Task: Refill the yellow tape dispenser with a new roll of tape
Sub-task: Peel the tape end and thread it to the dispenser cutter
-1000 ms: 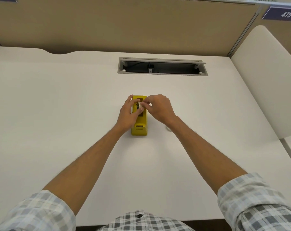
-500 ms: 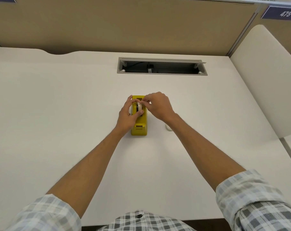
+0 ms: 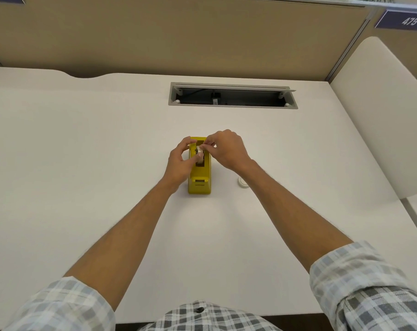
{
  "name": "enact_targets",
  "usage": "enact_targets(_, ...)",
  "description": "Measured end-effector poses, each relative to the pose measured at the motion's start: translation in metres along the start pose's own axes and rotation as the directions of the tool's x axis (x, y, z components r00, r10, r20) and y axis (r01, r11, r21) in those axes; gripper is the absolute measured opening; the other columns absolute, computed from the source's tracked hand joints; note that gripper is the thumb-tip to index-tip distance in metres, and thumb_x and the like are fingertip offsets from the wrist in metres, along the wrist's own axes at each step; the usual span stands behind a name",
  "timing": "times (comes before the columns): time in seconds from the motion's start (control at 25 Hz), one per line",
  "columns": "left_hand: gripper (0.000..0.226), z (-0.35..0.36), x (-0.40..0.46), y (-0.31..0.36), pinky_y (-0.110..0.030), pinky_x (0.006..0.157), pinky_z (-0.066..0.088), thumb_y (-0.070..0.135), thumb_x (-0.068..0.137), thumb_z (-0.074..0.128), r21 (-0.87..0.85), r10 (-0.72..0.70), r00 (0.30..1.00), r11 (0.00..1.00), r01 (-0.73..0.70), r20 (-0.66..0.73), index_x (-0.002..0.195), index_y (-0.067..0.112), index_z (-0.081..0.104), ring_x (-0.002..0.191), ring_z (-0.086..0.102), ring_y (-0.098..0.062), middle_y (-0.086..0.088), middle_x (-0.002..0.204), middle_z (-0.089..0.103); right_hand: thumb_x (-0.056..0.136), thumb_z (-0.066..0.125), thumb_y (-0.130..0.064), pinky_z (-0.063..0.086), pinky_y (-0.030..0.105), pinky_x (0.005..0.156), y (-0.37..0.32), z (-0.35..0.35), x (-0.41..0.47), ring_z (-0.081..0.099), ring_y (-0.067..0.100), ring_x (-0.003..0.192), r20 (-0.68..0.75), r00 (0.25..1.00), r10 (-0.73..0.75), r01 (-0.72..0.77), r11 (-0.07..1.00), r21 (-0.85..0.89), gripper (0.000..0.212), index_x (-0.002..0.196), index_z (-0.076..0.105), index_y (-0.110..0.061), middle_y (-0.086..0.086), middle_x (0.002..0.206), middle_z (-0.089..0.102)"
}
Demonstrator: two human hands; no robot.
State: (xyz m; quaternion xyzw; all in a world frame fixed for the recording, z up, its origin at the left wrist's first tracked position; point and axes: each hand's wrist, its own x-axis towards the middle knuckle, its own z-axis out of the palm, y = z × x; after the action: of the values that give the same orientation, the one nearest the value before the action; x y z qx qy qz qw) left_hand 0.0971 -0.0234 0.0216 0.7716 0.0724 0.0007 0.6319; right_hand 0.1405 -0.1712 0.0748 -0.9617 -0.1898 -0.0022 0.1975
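Observation:
The yellow tape dispenser [image 3: 200, 180] stands in the middle of the white desk [image 3: 83, 163], its cutter end towards me. A pale roll of tape [image 3: 199, 151] sits upright in the dispenser's open slot. My left hand [image 3: 180, 162] holds the roll from the left, thumb under its near side. My right hand [image 3: 227, 149] pinches the top of the roll from the right with thumb and forefinger. Both hands hide parts of the roll and the far end of the dispenser.
A small white ring [image 3: 243, 182], like a used tape core, lies on the desk right of the dispenser, beside my right forearm. A grey open cable slot [image 3: 231, 95] is set in the desk farther back. Tan partition walls stand behind and at right.
The roll has come more upright in the slot. My right hand has shifted slightly away from me, uncovering more of the white ring. My left hand has stayed beside the dispenser.

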Motion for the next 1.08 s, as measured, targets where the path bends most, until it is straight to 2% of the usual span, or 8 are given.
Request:
enact_targets(0.08,0.043,-0.001,-0.001,-0.001,-0.019,0.093,0.037,0.027,0.087,0.069,0.037,-0.019,1.000,0.999,0.018,0.021,0.128,0.028,0.057,0.134,0.037,-0.010,0.013,0.151,0.038,0.096,0.057,-0.039,0.052,0.029,0.074,-0.001,0.000,0.001,0.069,0.018,0.088,0.000,1.000,-0.011,0.011,1.000,-0.022,0.031,0.107,0.075,-0.017,0.003,0.100,0.076)
enact_targets(0.2,0.046,-0.003,-0.001,-0.003,-0.024,0.097,0.034,0.026,0.087,0.070,0.097,-0.018,0.999,0.995,0.015,0.033,0.131,0.030,0.056,0.140,0.032,-0.015,0.012,0.156,0.032,0.097,0.055,-0.040,0.055,0.029,0.077,-0.001,-0.001,0.003,0.069,0.019,0.089,0.016,1.000,-0.015,0.015,0.999,-0.044,0.034,0.110,0.074,-0.016,0.003,0.102,0.076)
enact_targets(0.48,0.049,-0.005,-0.003,0.000,-0.026,0.098,0.037,0.026,0.086,0.070,0.157,0.005,1.000,0.988,-0.008,0.021,0.132,0.029,0.055,0.142,0.032,-0.018,0.009,0.156,0.033,0.094,0.058,-0.043,0.049,0.024,0.070,-0.001,0.001,0.001,0.069,0.017,0.088,-0.010,0.999,0.034,-0.034,0.999,0.034,0.034,0.106,0.075,-0.017,0.001,0.100,0.076)
enact_targets(0.68,0.051,-0.006,-0.004,0.003,-0.037,0.108,0.035,0.026,0.088,0.068,0.257,0.053,0.997,0.964,-0.065,0.052,0.136,0.026,0.052,0.142,0.031,-0.019,0.006,0.157,0.030,0.090,0.062,-0.039,0.051,0.026,0.075,-0.002,0.012,-0.006,0.066,0.013,0.095,-0.036,0.991,0.129,-0.118,0.968,0.221,0.028,0.102,0.077,-0.019,-0.002,0.105,0.074)
enact_targets(0.8,0.049,-0.009,-0.006,0.004,-0.044,0.113,0.034,0.014,0.092,0.058,0.257,0.100,0.994,0.960,-0.109,0.047,0.138,0.027,0.050,0.143,0.029,-0.018,0.005,0.157,0.031,0.083,0.066,-0.037,0.053,0.031,0.081,-0.002,0.019,-0.010,0.063,0.012,0.102,-0.051,0.978,0.202,-0.170,0.918,0.358,0.023,0.097,0.077,-0.023,-0.007,0.108,0.073)
enact_targets(0.92,0.037,-0.009,-0.006,0.006,-0.045,0.115,0.031,0.011,0.098,0.047,0.271,0.155,0.988,0.951,-0.150,0.005,0.131,0.023,0.058,0.144,0.027,-0.018,0.003,0.155,0.034,0.079,0.068,-0.036,0.052,0.034,0.088,-0.003,0.029,-0.016,0.060,0.011,0.108,-0.066,0.965,0.255,-0.197,0.864,0.462,0.022,0.096,0.075,-0.026,-0.008,0.112,0.070)
enact_targets(1.08,0.033,-0.009,-0.002,0.006,-0.041,0.117,0.022,0.017,0.101,0.042,0.340,0.150,0.988,0.928,-0.151,0.027,0.129,0.021,0.061,0.145,0.024,-0.019,0.003,0.154,0.036,0.076,0.069,-0.026,0.050,0.035,0.095,-0.003,0.042,-0.021,0.057,0.009,0.112,-0.055,0.953,0.298,-0.200,0.756,0.624,0.025,0.101,0.076,-0.025,-0.009,0.115,0.066)
